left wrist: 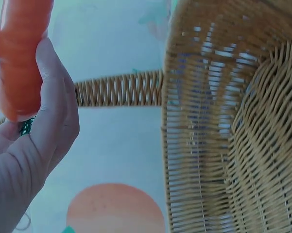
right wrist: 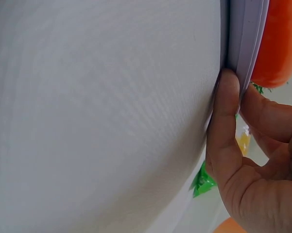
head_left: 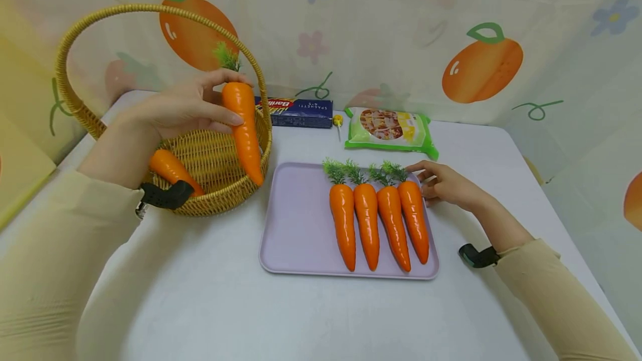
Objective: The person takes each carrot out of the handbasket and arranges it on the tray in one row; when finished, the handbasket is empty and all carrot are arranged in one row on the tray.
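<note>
My left hand (head_left: 193, 102) grips an orange carrot (head_left: 244, 127) with a green leafy top, holding it up over the right side of a wicker basket (head_left: 225, 199). Its pointed tip hangs down by the rim in the head view. Another carrot (head_left: 173, 169) lies inside the basket, partly hidden by the left wrist. On a pale lilac tray (head_left: 298, 227) several carrots (head_left: 368, 227) lie side by side, tops pointing away. At the tray's right edge my right hand (head_left: 448, 183) pinches the rim between thumb and finger, which shows closely in the right wrist view.
Behind the tray lie a blue spaghetti box (head_left: 306, 113), a small yellow lollipop (head_left: 338, 120) and a green-and-white food packet (head_left: 388, 130). The basket's tall handle (head_left: 145, 8) arches above the left forearm. A printed curtain (head_left: 371, 32) hangs behind the white table (head_left: 301, 322).
</note>
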{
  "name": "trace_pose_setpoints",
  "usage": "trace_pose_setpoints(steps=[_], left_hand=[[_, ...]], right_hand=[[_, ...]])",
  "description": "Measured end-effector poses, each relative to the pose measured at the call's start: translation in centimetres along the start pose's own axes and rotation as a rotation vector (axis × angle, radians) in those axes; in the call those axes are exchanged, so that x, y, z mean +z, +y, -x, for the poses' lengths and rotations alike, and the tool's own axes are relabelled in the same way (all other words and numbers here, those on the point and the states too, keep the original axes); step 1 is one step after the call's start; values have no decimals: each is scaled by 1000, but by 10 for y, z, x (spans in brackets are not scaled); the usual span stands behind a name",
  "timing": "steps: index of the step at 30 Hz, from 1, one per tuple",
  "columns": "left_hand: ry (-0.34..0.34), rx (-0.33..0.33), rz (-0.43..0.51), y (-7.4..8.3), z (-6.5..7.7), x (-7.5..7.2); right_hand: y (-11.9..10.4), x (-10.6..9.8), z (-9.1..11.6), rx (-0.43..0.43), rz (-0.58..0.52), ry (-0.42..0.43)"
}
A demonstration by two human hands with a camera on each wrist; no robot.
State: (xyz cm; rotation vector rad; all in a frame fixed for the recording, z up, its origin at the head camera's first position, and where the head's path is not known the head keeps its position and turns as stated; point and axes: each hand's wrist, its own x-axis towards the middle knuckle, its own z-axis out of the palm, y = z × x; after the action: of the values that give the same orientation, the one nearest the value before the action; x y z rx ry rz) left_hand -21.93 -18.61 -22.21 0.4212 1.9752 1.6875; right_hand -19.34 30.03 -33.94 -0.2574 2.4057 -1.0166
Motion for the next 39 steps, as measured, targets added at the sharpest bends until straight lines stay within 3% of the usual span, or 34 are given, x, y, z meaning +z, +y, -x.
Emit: trace_pose_setpoints(steps=[16,39], left_hand=[[-37,-48,3,-7,-11,43],[-56,-127,-79,-38,-38,88]], right_hand=[[0,1,0,7,-3,1],[1,1,-1,0,6,6]])
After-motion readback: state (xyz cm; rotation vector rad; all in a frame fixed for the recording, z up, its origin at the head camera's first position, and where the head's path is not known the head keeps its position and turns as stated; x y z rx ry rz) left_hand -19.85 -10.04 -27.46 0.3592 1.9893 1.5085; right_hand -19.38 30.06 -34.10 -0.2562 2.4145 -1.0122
